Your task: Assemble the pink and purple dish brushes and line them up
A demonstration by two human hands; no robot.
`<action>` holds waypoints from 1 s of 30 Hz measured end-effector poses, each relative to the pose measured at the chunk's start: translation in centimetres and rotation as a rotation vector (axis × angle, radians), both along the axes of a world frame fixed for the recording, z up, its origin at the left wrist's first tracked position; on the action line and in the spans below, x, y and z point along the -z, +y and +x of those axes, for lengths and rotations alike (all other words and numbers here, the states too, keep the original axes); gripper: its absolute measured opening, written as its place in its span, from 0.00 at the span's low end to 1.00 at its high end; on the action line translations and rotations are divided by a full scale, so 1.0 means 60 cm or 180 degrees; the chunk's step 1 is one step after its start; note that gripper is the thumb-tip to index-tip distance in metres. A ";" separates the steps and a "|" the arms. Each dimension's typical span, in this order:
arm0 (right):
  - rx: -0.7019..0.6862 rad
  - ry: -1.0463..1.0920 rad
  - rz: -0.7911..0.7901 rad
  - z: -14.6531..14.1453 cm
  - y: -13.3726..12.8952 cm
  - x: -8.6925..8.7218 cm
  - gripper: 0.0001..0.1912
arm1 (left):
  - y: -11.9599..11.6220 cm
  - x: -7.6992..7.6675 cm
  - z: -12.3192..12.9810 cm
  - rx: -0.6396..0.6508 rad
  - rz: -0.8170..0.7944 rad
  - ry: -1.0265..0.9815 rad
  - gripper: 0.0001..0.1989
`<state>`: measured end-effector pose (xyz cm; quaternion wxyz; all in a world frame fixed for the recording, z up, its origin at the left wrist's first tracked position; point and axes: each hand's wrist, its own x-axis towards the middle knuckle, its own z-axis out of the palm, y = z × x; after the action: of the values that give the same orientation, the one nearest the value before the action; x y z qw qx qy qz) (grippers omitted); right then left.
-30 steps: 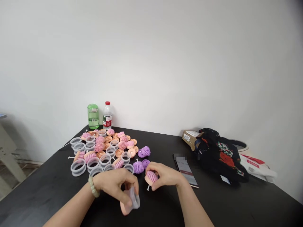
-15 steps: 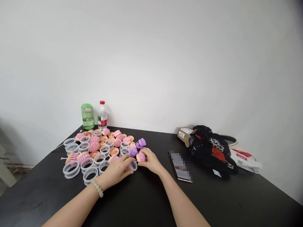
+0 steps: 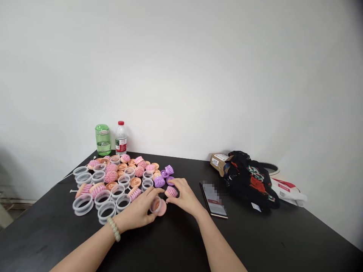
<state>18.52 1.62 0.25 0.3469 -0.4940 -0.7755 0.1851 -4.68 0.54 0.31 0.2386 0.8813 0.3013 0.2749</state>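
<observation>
My left hand (image 3: 138,209) is closed around a clear plastic ring (image 3: 154,204), with a peach-coloured round piece (image 3: 162,209) showing at its right side. Close by on the right, the fingers of my right hand (image 3: 185,198) pinch a small pink bristle brush (image 3: 171,192), its bristles facing right. Just behind the hands lie a purple bristle brush (image 3: 159,181) and purple round pieces (image 3: 170,180). To the left spread several clear rings (image 3: 106,212), pink brushes (image 3: 110,176) and peach round pieces (image 3: 135,182).
A green bottle (image 3: 103,139) and a red-capped water bottle (image 3: 121,139) stand against the wall. On the right lie a phone (image 3: 213,200), a cardboard box (image 3: 218,162), a black patterned bag (image 3: 249,185) and a white-and-red package (image 3: 289,192) on the black table (image 3: 269,241).
The clear ring in my left hand has turned, and a peach round piece now shows at it. In my right hand the pink brush has tilted; the view has shifted slightly.
</observation>
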 end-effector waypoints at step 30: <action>-0.0768 0.0962 0.0127 -0.059 -0.036 0.002 0.24 | 0.007 -0.020 -0.001 -0.0498 -0.1169 -0.1232 0.15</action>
<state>15.00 -0.54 0.16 0.4444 -0.3570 -0.7717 0.2820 -4.73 0.94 1.48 0.4255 0.7284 0.3621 0.3965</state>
